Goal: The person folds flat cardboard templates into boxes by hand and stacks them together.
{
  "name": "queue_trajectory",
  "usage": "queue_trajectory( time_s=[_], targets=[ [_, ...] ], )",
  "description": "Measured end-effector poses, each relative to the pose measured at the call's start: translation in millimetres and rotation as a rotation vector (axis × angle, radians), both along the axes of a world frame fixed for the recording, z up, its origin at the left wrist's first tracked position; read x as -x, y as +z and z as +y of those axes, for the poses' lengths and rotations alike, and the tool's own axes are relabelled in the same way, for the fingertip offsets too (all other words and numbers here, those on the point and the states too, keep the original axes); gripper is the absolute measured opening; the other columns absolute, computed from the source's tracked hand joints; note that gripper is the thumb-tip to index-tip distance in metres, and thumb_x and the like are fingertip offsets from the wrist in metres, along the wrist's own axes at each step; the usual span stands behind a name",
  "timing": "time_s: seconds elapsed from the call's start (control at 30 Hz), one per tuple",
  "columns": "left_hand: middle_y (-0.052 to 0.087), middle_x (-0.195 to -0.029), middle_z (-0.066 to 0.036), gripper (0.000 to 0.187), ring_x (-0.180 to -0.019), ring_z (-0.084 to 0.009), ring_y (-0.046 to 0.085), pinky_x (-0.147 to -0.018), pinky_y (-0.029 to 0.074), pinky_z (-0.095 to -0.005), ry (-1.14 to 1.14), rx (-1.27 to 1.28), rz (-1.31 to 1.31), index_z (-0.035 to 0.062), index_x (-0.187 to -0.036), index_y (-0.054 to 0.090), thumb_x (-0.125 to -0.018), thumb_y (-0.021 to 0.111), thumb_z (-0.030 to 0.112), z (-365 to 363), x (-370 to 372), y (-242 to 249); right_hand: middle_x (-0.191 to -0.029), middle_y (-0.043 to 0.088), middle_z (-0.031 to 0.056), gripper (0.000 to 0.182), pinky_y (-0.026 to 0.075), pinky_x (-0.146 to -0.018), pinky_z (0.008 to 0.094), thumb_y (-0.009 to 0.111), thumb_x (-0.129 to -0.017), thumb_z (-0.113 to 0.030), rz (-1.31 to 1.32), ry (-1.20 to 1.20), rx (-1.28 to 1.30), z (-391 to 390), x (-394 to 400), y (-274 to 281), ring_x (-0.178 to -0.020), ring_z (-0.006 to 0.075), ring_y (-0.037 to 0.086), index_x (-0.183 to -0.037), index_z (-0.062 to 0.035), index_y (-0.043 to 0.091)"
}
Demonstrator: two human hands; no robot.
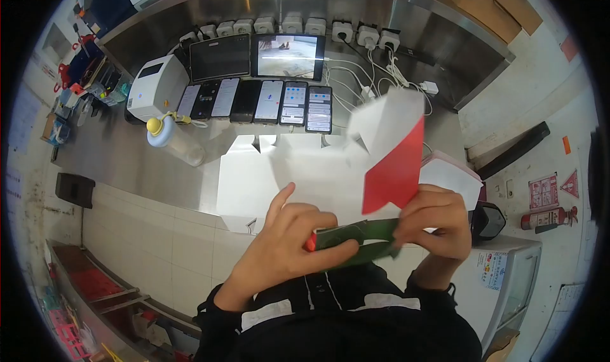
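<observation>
Close to my body, my left hand (295, 238) grips the left end of a partly folded cardboard box (346, 235), green outside with a bit of red at that end. The fingers of my right hand (438, 222) are pinched on its right end. Above the right hand stands a red-and-white cardboard flap (399, 162), slightly blurred and tilted up. Behind both hands, a flat white cardboard blank (248, 184) with notched edges lies on the steel counter (108, 146).
Several phones (268, 101) lie in a row below two tablets (289, 54). A white label printer (157, 87) and a bottle with a yellow cap (184, 146) stand left. White chargers and cables (387, 63) spread at the back right. A white paper stack (451, 178) sits right.
</observation>
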State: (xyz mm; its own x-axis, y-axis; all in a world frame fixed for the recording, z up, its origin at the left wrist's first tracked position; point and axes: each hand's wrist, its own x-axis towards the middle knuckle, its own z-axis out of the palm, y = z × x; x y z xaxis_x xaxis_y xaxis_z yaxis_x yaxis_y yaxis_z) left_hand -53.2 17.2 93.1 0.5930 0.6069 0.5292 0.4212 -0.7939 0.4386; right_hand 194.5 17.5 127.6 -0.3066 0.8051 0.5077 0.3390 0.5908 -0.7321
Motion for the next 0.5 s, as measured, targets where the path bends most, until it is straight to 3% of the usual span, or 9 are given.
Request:
queue_trajectory(
  time_s=[0.03,0.1,0.17,0.23,0.3,0.33,0.37,0.43,0.5],
  targets=[
    [0.045,-0.093,-0.002,0.032,-0.083,-0.0218,0.049,-0.085,0.036,-0.0529,-0.046,-0.090,0.035,0.0198,-0.087,0.064,-0.058,0.075,0.009,0.0,-0.5,1.3,-0.066,0.060,0.0045,0.010,0.040,-0.051,0.0266,0.070,-0.063,-0.005,-0.252,0.112,-0.012,0.4,4.5,5.1,-0.058,0.0115,0.054,-0.067,-0.0035,0.061],
    [0.046,-0.095,-0.001,0.034,-0.087,-0.0205,0.048,-0.087,0.035,-0.0511,0.018,-0.130,0.035,0.0229,-0.092,0.063,-0.061,0.072,0.011,-0.9,4.9,-6.2,-0.069,0.060,0.0054,0.009,0.042,-0.051,0.0264,0.066,-0.064,0.002,-0.269,0.007,-0.016,-5.1,17.4,-0.6,-0.057,0.0128,0.054,-0.070,-0.0031,0.062],
    [0.046,-0.096,-0.001,0.036,-0.091,-0.0193,0.046,-0.089,0.034,-0.0493,0.082,-0.171,0.034,0.0261,-0.097,0.063,-0.065,0.069,0.013,-0.2,7.2,-8.4,-0.071,0.059,0.0079,0.012,0.043,-0.053,0.0249,0.066,-0.063,0.005,0.078,-0.527,0.031,-7.1,34.9,-12.4,-0.058,0.0158,0.056,-0.072,-0.0020,0.062],
    [0.045,-0.096,0.000,0.036,-0.092,-0.0176,0.045,-0.090,0.032,-0.0480,0.164,-0.223,0.083,0.0241,-0.099,0.061,-0.065,0.069,0.015,-0.1,7.1,-8.2,-0.073,0.058,0.0096,0.016,0.043,-0.053,0.0242,0.065,-0.063,0.008,0.193,-0.571,-0.032,-2.3,38.5,-23.8,-0.060,0.0180,0.056,-0.075,-0.0013,0.062],
    [0.045,-0.097,0.001,0.037,-0.093,-0.0170,0.044,-0.090,0.032,-0.0473,0.113,-0.194,0.087,0.0237,-0.100,0.060,-0.065,0.069,0.015,2.8,4.9,-13.4,-0.075,0.057,0.0097,0.017,0.041,-0.050,0.0224,0.064,-0.059,0.010,0.017,-0.291,-0.099,5.8,36.2,-25.2,-0.060,0.0142,0.054,-0.073,0.0005,0.061],
    [0.044,-0.097,0.001,0.038,-0.093,-0.0163,0.044,-0.090,0.031,-0.0466,0.058,-0.170,0.086,0.0233,-0.101,0.059,-0.066,0.069,0.016,4.8,3.9,-16.1,-0.074,0.058,0.0095,0.015,0.042,-0.052,0.0232,0.066,-0.060,0.007,0.050,-0.153,0.068,8.7,32.7,-28.4,-0.064,0.0156,0.055,-0.072,-0.0004,0.062],
    [0.044,-0.097,0.001,0.038,-0.093,-0.0163,0.044,-0.090,0.031,-0.0466,0.054,-0.170,0.086,0.0233,-0.101,0.059,-0.066,0.069,0.016,5.2,4.1,-17.6,-0.074,0.058,0.0095,0.015,0.042,-0.052,0.0232,0.066,-0.060,0.007,0.051,-0.157,0.068,12.8,30.7,-32.5,-0.064,0.0156,0.055,-0.072,-0.0004,0.062],
    [0.046,-0.098,0.002,0.036,-0.093,-0.0156,0.044,-0.090,0.031,-0.0448,-0.034,-0.171,0.168,0.0252,-0.100,0.059,-0.066,0.069,0.017,5.5,6.7,-20.3,-0.072,0.058,0.0098,0.014,0.042,-0.056,0.0229,0.066,-0.059,0.007,-0.033,0.085,0.116,20.7,27.3,-44.0,-0.066,0.0154,0.054,-0.070,-0.0007,0.063],
    [0.047,-0.099,0.003,0.037,-0.093,-0.0151,0.044,-0.091,0.029,-0.0449,-0.010,-0.159,0.141,0.0279,-0.100,0.058,-0.066,0.069,0.019,4.2,9.8,-27.3,-0.082,0.059,0.0099,0.016,0.043,-0.059,0.0227,0.067,-0.061,0.006,-0.029,0.128,0.122,19.2,27.3,-65.3,-0.067,0.0142,0.054,-0.075,-0.0003,0.063]
  ],
)
